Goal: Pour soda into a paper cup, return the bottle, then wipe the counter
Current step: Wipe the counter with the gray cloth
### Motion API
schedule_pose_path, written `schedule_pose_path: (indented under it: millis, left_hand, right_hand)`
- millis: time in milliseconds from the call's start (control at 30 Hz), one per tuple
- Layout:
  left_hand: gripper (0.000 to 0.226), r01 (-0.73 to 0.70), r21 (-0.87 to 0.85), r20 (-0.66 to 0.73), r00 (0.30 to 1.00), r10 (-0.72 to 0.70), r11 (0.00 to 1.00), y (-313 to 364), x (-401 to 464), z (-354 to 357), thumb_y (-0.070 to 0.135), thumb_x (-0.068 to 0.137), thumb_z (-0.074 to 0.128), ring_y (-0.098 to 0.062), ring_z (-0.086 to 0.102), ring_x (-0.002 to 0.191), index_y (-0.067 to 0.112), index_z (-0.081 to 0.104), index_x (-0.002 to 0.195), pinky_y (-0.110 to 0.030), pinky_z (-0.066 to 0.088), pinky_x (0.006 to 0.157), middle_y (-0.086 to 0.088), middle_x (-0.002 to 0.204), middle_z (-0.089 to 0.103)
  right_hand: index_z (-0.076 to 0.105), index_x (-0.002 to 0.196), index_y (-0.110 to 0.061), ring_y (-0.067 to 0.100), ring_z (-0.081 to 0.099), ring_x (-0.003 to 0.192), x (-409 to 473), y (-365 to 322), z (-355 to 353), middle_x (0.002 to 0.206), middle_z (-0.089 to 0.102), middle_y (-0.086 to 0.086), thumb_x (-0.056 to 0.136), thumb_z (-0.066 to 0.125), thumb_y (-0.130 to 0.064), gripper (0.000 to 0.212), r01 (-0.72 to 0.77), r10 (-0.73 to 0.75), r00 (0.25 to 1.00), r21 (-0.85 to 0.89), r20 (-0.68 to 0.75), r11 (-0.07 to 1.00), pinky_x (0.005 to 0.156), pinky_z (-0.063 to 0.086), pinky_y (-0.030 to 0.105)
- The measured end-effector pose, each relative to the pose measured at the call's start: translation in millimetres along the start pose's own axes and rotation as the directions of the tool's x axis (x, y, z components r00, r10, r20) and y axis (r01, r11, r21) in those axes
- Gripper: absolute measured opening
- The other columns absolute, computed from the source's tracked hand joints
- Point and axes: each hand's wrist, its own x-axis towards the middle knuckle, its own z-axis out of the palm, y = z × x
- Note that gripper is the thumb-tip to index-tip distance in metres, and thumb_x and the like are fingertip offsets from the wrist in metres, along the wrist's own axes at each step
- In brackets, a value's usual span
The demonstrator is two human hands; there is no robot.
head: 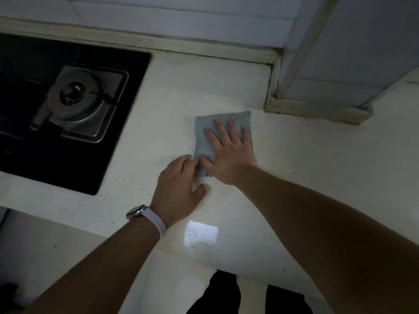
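1. The task is at its last step, the wiping. A folded blue-grey cloth (pixel 221 134) lies flat on the pale counter (pixel 306 159), right of the gas hob (pixel 68 105) and just in front of the tiled pillar (pixel 335 64).
2. The right hand (pixel 229 152) lies spread on the cloth, fingers straight, palm pressing it down. Nothing is gripped.
3. The left hand (pixel 179 189) rests on the counter beside the cloth's near-left corner. Its fingertips touch that edge, but whether they pinch it or only steady it cannot be told. A watch (pixel 136 211) sits on that wrist.
4. Neither bottle nor paper cup is in view, so pouring and returning cannot be checked here.
5. Risk: with only a flat palm holding it, the cloth may bunch or slip out on a quick stroke, and part of the counter would go unwiped.
6. Risk: a stroke to the left could carry the cloth onto the black glass of the hob and against the burner (pixel 77 98).
7. Risk: a forward push could jam the cloth against the pillar's base, leaving its grimy seam untouched.
8. The dim light may hide wet spots.
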Motion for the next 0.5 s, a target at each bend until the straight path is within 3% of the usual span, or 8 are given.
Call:
schedule_pose_path:
  millis: [100, 167, 300, 500]
  left_hand:
    - [0.058, -0.024, 0.01, -0.027, 0.999, 0.024, 1.0, 18.6, 4.1, -5.1, 0.033, 0.078, 0.07, -0.025, 0.051, 0.117, 0.015, 0.054, 0.13, -0.035, 0.044, 0.095, -0.005, 0.13, 0.055]
    - [0.06, -0.033, 0.009, -0.036, 0.999, 0.033, 0.999, 31.7, 5.9, -6.0, 0.03, 0.078, 0.073, -0.029, 0.049, 0.122, 0.014, 0.053, 0.132, -0.037, 0.041, 0.099, -0.01, 0.134, 0.053]
    - [0.067, 0.004, 0.006, -0.002, 1.0, -0.004, 1.0, 60.3, 9.9, 0.9, 0.039, 0.078, 0.06, -0.034, 0.04, 0.136, 0.012, 0.049, 0.138, -0.046, 0.035, 0.108, -0.015, 0.146, 0.045]
    - [0.071, -0.044, 0.019, 0.053, 0.998, 0.043, 0.999, 126.6, 25.2, 21.0, 0.052, 0.078, 0.048, -0.032, 0.036, 0.138, 0.013, 0.05, 0.137, -0.044, 0.033, 0.109, -0.013, 0.149, 0.042]
  right_hand:
    - [-0.001, 0.154, -0.028, 0.031, -0.01, 0.148, -2.3, 8.9, -0.8, 0.163, -0.007, 0.005, 0.087, 0.013, -0.075, 0.082, 0.023, -0.023, 1.0, -0.008, -0.009, 1.0, 0.116, -0.004, 0.056]
    - [-0.002, 0.153, -0.028, 0.03, -0.011, 0.148, -6.0, 21.4, -3.0, 0.163, -0.008, 0.004, 0.087, 0.012, -0.074, 0.082, 0.013, -0.013, 1.0, 0.005, -0.007, 1.0, 0.116, -0.004, 0.056]
    - [-0.002, 0.154, -0.029, 0.029, -0.013, 0.147, -22.9, 59.6, -5.4, 0.162, -0.01, 0.003, 0.088, 0.011, -0.074, 0.08, -0.045, 0.045, 0.999, 0.031, -0.013, 0.998, 0.117, -0.008, 0.054]
    - [-0.002, 0.153, -0.032, 0.026, -0.014, 0.148, -70.2, 125.0, -10.9, 0.163, -0.01, 0.0, 0.089, 0.008, -0.073, 0.077, -0.134, 0.135, 0.991, 0.072, -0.013, 0.988, 0.117, -0.009, 0.051]
